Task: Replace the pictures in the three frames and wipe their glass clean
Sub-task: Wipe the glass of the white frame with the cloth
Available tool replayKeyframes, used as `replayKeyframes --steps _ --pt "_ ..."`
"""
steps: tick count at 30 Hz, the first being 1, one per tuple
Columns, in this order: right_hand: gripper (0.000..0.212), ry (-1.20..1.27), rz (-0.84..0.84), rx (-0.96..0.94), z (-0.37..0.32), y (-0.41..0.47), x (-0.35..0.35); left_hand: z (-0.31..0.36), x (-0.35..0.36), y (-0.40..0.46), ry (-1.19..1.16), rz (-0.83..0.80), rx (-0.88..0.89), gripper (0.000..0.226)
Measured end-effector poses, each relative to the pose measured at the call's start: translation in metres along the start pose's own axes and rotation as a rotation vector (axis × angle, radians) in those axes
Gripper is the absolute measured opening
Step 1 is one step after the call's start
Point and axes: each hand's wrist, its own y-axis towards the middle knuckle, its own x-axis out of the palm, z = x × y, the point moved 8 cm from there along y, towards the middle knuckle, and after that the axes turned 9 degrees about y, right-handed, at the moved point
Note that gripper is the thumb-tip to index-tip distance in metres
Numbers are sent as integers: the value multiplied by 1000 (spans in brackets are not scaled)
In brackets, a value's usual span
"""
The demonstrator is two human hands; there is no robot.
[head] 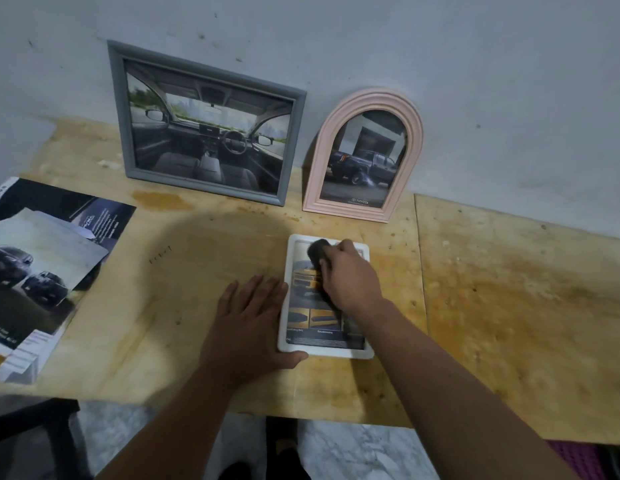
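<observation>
A white rectangular frame [288,346] lies flat on the wooden table [509,306], glass up, showing a yellow car picture. My right hand [350,278] presses a dark cloth [317,252] on the upper part of its glass. My left hand [253,317] lies flat beside the frame, fingers spread, thumb against its lower left corner. A grey rectangular frame [121,116] with a car interior picture leans on the wall at the back. A pink arched frame [415,140] with a pickup picture leans to its right.
Loose car brochure pages and cut pictures [49,265] lie at the table's left edge. The grey wall [474,64] stands right behind the frames. The table's front edge runs below my arms, with a dark stool [42,431] and pale floor beneath.
</observation>
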Motion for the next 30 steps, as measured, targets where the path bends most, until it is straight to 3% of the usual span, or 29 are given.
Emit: replayKeyframes --steps 5,10,12,15,18,20,23,30 --pt "33 112 -59 -117 0 -57 14 0 0 1 13 23 3 117" --pt "34 187 -414 -186 7 -109 24 1 -2 1 2 44 13 116" --pt "30 251 -470 -171 6 -93 12 1 -1 1 2 30 12 117" --pt "25 347 -241 -71 15 -39 -23 0 -2 1 -9 20 10 117" --pt "30 216 -2 -16 30 -1 -29 0 -1 2 0 2 5 118" --pt "30 101 13 -15 34 -1 -9 1 0 1 5 -4 7 118" --pt "26 147 27 -55 28 -19 0 0 0 3 10 -4 7 118" --pt "27 271 -387 -160 11 -96 18 2 1 2 6 7 6 118"
